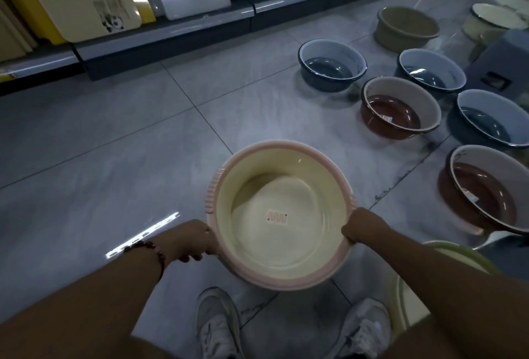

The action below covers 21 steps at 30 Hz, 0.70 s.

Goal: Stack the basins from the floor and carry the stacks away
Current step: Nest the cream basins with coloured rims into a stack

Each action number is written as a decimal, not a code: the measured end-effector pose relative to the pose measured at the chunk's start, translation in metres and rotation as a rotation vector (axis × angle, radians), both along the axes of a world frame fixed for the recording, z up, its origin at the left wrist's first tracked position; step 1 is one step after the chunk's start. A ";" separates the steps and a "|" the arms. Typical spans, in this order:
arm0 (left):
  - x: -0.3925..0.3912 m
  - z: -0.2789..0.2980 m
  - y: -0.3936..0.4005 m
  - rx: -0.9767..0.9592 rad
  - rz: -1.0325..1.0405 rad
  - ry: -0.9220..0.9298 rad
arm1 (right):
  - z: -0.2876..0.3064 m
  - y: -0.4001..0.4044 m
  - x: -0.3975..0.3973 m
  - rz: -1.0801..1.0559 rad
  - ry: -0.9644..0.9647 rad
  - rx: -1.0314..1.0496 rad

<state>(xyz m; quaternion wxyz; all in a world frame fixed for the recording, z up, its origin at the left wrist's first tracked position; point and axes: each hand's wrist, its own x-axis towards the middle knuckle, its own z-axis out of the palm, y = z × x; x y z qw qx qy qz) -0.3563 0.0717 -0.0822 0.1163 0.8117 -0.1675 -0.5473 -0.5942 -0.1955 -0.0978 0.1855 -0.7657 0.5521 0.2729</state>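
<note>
Holding the pink-and-cream basin [282, 215] by its rim, left hand [190, 241] and right hand [362, 228] both gripping, you've got the remaining basins [400, 108] on the floor [114, 158] ahead-right, nearer your right hand.

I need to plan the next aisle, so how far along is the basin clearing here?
Nothing visibly finished. In hand: the left hand and right hand grip the rim of a pink basin, lifted above the floor. Left: three blue basins, two red basins, a tan basin and a pale green basin sit unstacked.
</note>
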 end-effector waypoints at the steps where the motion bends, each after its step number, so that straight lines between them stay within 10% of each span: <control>1: -0.005 -0.002 -0.004 -0.007 -0.026 -0.001 | 0.001 -0.003 -0.008 -0.018 0.041 -0.003; 9: -0.043 -0.001 -0.059 -0.043 -0.347 -0.251 | -0.010 -0.020 -0.067 -0.125 -0.001 -0.020; 16: -0.045 -0.007 -0.092 0.096 0.008 0.122 | -0.043 -0.022 -0.093 -0.244 -0.152 -0.021; 21: -0.063 -0.026 -0.108 0.127 -0.163 0.150 | -0.065 -0.032 -0.118 -0.345 -0.051 -0.043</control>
